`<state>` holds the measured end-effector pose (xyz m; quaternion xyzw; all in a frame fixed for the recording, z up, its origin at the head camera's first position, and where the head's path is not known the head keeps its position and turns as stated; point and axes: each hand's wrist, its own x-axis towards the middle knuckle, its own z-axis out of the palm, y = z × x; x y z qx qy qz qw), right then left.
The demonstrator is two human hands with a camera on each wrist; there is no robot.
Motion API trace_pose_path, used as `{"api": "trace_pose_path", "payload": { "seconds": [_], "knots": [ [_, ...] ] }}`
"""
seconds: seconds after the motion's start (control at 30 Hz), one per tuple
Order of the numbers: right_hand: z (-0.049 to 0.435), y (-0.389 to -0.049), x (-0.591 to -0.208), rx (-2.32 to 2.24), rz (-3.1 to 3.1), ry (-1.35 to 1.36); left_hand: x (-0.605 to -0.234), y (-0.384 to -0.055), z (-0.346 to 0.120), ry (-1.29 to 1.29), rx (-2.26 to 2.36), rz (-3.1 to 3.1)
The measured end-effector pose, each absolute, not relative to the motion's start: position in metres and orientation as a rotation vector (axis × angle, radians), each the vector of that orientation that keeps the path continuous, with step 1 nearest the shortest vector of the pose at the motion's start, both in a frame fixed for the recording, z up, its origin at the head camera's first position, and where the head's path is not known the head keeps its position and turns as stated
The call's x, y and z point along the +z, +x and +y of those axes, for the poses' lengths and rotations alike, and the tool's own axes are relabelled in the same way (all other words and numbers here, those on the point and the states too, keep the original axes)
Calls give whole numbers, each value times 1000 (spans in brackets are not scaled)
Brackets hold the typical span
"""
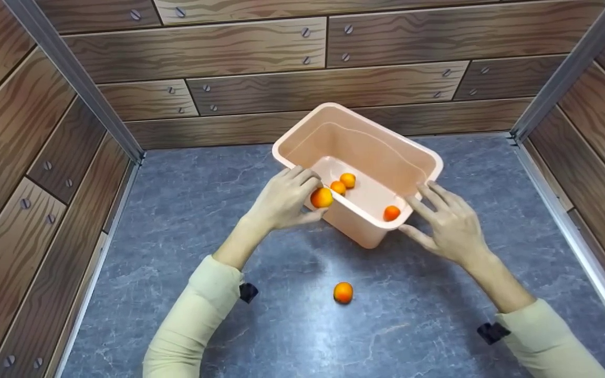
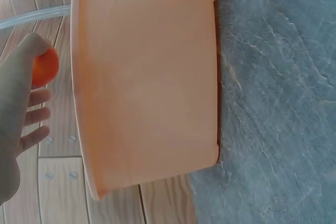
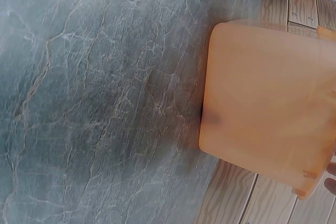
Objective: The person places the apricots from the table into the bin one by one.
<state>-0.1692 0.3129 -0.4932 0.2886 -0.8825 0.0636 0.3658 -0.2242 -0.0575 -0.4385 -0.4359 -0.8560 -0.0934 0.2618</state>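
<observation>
A pink plastic tub (image 1: pixel 357 214) stands at an angle on the floor, with several small oranges inside, among them one orange (image 1: pixel 392 212) near its right corner. My left hand (image 1: pixel 289 198) holds another orange (image 1: pixel 322 198) between thumb and fingers, by the tub's near rim. The left wrist view also shows this held orange (image 2: pixel 46 68), beside the tub's wall (image 2: pixel 147 77). My right hand (image 1: pixel 449 223) is at the tub's right corner, fingers extended over the rim, thumb outside it. Only a few right fingertips (image 3: pixel 331 185) appear in the right wrist view.
One loose orange (image 1: pixel 343 292) lies on the grey marbled floor (image 1: pixel 292 325) between the forearms, in front of the tub. Wood-patterned panels (image 1: pixel 255 47) rise at the back and both sides, with metal strips (image 1: pixel 570 194) along the edges.
</observation>
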Motion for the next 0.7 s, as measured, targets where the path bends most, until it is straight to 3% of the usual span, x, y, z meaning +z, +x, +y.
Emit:
{"api": "trace_pose_path", "payload": {
  "seconds": [0.7],
  "knots": [
    [312,-169,-493,154,-2265,741,-436,-263,-30,-1127,-278,-2431]
  ]
}}
